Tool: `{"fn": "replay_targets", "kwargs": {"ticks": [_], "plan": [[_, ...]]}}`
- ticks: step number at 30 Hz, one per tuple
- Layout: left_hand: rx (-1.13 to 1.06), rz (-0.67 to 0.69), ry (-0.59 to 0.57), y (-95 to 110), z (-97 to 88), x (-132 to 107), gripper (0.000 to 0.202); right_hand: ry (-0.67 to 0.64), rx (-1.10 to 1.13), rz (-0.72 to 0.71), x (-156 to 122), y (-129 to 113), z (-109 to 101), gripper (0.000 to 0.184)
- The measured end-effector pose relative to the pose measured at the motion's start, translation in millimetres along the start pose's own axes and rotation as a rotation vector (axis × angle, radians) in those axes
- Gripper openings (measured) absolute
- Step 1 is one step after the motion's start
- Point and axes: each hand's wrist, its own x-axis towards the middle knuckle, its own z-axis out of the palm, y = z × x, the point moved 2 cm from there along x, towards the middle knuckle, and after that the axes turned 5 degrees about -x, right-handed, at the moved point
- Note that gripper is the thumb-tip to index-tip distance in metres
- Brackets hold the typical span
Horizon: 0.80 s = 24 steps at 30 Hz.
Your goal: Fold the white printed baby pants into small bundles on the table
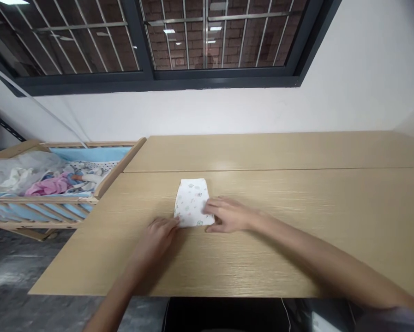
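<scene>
A folded white cloth (192, 200) with a small coloured print lies flat on the wooden table. It forms a neat, roughly square packet, slightly narrower at the far side. My left hand (160, 234) is at its near left corner, fingers bent together and the tips closed on the edge. Over the right edge reaches my right hand (229, 215), its fingertips on the cloth and slightly blurred. The right thumb is apart from the fingers, by the near right corner. What lies inside the folds is hidden.
The pale wooden table (297, 198) has a seam running across it towards the back. Left of it stands a wooden crib (118, 173) with blue lining, holding heaped clothes (52, 184). Behind are a white wall and a dark-framed window (220, 79) with bars.
</scene>
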Motion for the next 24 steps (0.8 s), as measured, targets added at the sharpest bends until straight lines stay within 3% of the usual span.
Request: {"fn": "replay_targets", "kwargs": {"ticks": [2, 6, 12, 15, 17, 20, 24], "plan": [[0.018, 0.078, 0.015, -0.8, 0.8, 2.1, 0.023, 0.063, -0.059, 0.009, -14.7, -8.0, 10.4, 0.030], [0.020, 0.096, 0.040, 14.6, 4.3, 4.9, 0.024, 0.149, -0.101, 0.124, -34.4, -21.3, 15.9, 0.026], [-0.147, -0.022, 0.091, 28.4, -16.4, 28.0, 0.020, 0.191, 0.242, 0.328, -34.5, -24.9, -20.9, 0.017], [-0.121, -0.111, 0.092, 20.6, -26.1, 61.2, 0.021, 0.246, 0.363, 0.455, -16.0, -3.4, -28.0, 0.016], [-0.069, -0.165, 0.078, 11.7, -23.5, 86.2, 0.023, 0.294, 0.385, 0.558, -0.6, 18.0, -20.6, 0.015], [-0.006, -0.233, 0.088, -4.8, -6.0, 116.0, 0.025, 0.389, 0.356, 0.655, 20.8, 49.1, 3.4, 0.014], [0.045, -0.296, 0.114, -22.3, 24.3, 131.8, 0.027, 0.456, 0.393, 0.703, 38.2, 73.3, 34.9, 0.015]]}}
